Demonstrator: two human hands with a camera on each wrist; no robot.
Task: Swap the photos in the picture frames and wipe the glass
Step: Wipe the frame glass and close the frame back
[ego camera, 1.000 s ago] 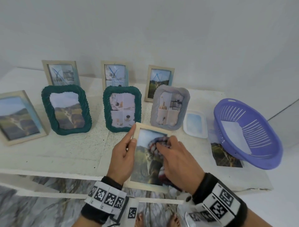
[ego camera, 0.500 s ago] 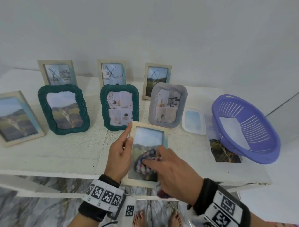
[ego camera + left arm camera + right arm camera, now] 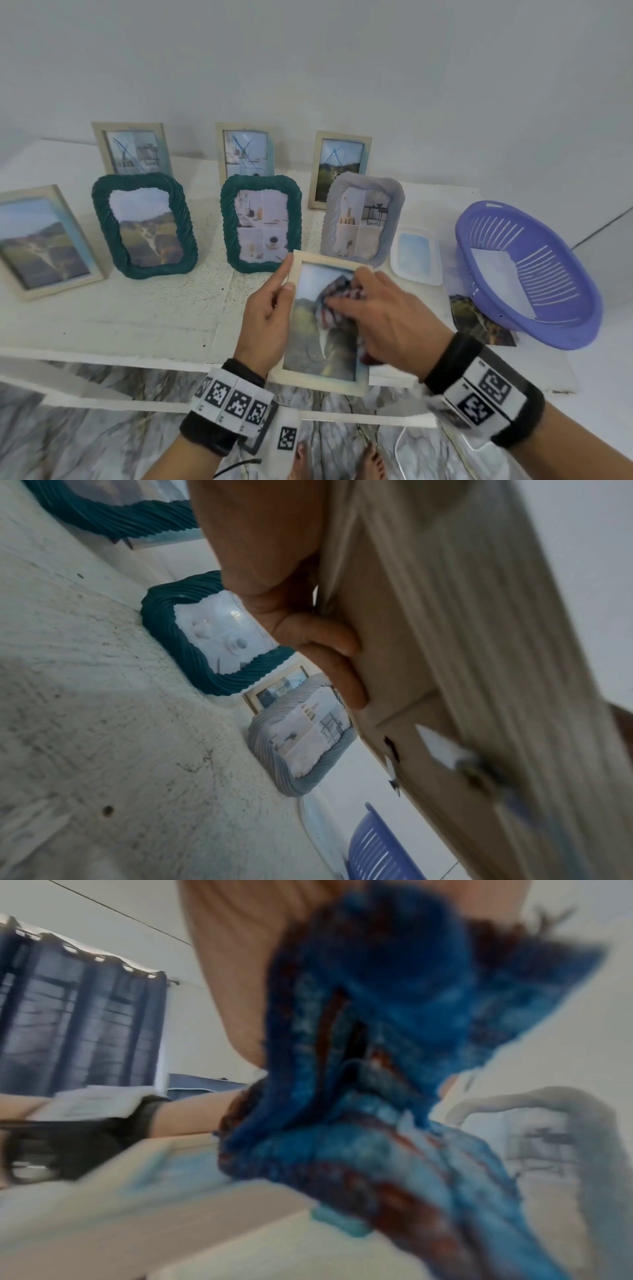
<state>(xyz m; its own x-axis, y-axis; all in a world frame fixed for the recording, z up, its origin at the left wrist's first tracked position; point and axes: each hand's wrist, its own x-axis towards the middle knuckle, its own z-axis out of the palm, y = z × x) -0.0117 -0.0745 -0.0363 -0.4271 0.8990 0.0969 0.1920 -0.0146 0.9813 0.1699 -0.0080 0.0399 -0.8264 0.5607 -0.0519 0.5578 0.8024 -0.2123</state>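
Note:
I hold a light wooden picture frame [image 3: 320, 379] with a landscape photo tilted up over the table's front edge. My left hand [image 3: 270, 313] grips its left side, thumb on the front rim. In the left wrist view my fingers [image 3: 329, 645] curl behind the frame's back board [image 3: 445, 647]. My right hand [image 3: 387, 320] holds a bunched blue and red checked cloth [image 3: 334, 296] and presses it on the upper half of the glass. In the right wrist view, the cloth [image 3: 377, 1047] fills the middle above the frame's front [image 3: 164, 1194], all blurred.
Standing on the white table [image 3: 137, 318] are two green frames [image 3: 102, 219] [image 3: 227, 222], a grey frame [image 3: 394, 202], three small wooden frames at the back and a larger one [image 3: 58, 287] at far left. At right: a white tray [image 3: 436, 260], a purple basket [image 3: 565, 329], a loose photo [image 3: 479, 325].
My right hand slid the cloth down the glass and then back up to the upper half. My left hand kept its grip on the frame's left side.

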